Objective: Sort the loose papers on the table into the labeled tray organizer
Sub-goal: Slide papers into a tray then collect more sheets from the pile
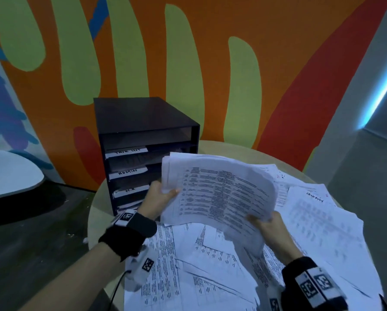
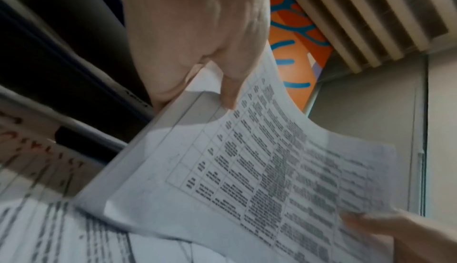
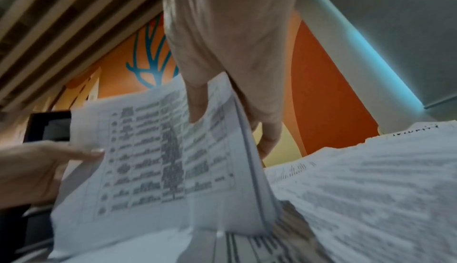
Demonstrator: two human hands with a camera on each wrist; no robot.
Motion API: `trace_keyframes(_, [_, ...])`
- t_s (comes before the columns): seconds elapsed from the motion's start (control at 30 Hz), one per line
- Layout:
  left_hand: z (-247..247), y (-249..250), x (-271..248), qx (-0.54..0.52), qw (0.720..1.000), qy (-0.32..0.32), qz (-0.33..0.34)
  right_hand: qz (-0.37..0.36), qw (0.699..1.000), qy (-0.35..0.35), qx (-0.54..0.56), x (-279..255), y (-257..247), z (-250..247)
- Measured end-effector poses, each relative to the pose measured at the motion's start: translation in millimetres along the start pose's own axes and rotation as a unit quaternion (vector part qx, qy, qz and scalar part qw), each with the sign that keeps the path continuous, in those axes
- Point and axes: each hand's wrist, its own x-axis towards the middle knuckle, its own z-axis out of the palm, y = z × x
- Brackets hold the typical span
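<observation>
Papers [image 1: 318, 232] litter round table [image 1: 228, 147] before orange mural wall [image 1: 210, 30].

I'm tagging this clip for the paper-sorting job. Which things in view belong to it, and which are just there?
Part of the job:
- held sheaf of papers, gripped by left hand and right hand
- loose papers on the round table
- black tray organizer

Just there:
- white table
- painted wall
</observation>
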Motion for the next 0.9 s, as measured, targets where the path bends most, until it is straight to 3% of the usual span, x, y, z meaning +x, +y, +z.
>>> trace_keyframes(0.07, [-5.8, 6.1, 8.3, 0.049, 0.998, -0.011, 0.04, -0.006, 0.999, 0.034, 0.005, 3.1, -3.7, -0.8])
trace_keyframes(0.13, [-16.5, 18.1, 18.5, 0.136, 0.98, 0.026, 0.141, -0.012, 0.997, 0.065, 0.031, 7.9, -10.3, -9.2])
trace_keyframes(0.2, [-33.4, 37.7, 26.6, 0.248, 0.921, 0.134, 0.268, -0.004, 0.994, 0.075, 0.074, 9.9, -16.4, -17.8])
trace_keyframes(0.27, [-54.4, 60.9, 30.5, 0.341, 0.846, 0.248, 0.327, 0.036, 0.989, 0.052, 0.133, 8.2, -18.7, -23.6])
trace_keyframes(0.37, [-93.7, 68.0, 43.1, 0.475, 0.784, 0.299, 0.266, 0.117, 0.969, -0.031, 0.216, -4.7, -18.1, -22.7])
trace_keyframes(0.43, [-112.1, 58.1, 48.0, 0.521, 0.77, 0.273, 0.246, 0.172, 0.951, -0.084, 0.241, -14.5, -15.8, -17.8])
trace_keyframes(0.57, [-119.6, 48.2, 49.4, 0.503, 0.76, 0.274, 0.307, 0.264, 0.932, -0.172, 0.18, -18.8, -1.9, 0.0])
trace_keyframes(0.7, [-121.8, 52.0, 47.7, 0.486, 0.761, 0.283, 0.323, 0.302, 0.933, -0.142, 0.134, -7.2, 13.8, 27.1])
trace_keyframes(0.8, [-124.7, 53.3, 44.9, 0.486, 0.763, 0.277, 0.324, 0.324, 0.922, -0.174, 0.118, 5.4, 17.8, 44.5])
trace_keyframes(0.9, [-129.5, 55.8, 42.4, 0.467, 0.774, 0.272, 0.33, 0.349, 0.912, -0.141, 0.163, 16.0, 18.5, 57.5])
